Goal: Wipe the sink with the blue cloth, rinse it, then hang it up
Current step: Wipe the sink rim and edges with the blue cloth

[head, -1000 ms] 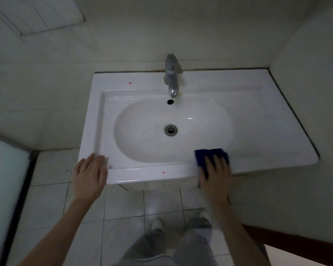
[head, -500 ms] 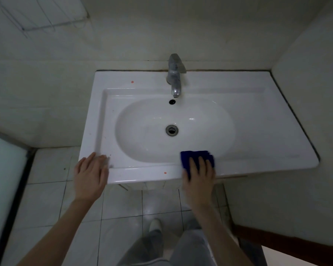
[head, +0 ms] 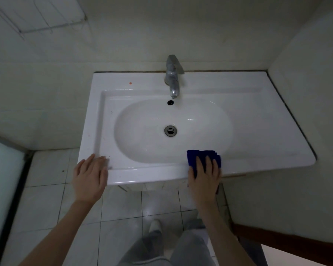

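head view, change: compared with half a second ago the blue cloth (head: 202, 153) has slid a bit back to the right along the front rim. A full second ago it was further right than now, so it's a back-and-forth.
head view, left hand then vs now: the left hand (head: 90, 175) hasn't budged from the front-left corner.
cloth location: folded up, lying on the front rim of the sink (head: 258, 131), right of the drain (head: 170, 130), with its far edge at the lip of the basin.
cloth vs hand: the cloth is under the right hand (head: 203, 177). The fingers lie on top of it and blue sticks out past the fingertips and on both sides; the palm hangs over the front edge.
right hand state: fingers pretty straight and together, pressing flat on the cloth, not curled round it.
left hand state: flat and relaxed, fingers extended, resting on the sink corner, holding nothing.
other stuff: the faucet (head: 173, 77) sits at the back centre, with an overflow hole (head: 170, 102) just below its spout. A wire rack (head: 46, 20) is on the wall, upper left.
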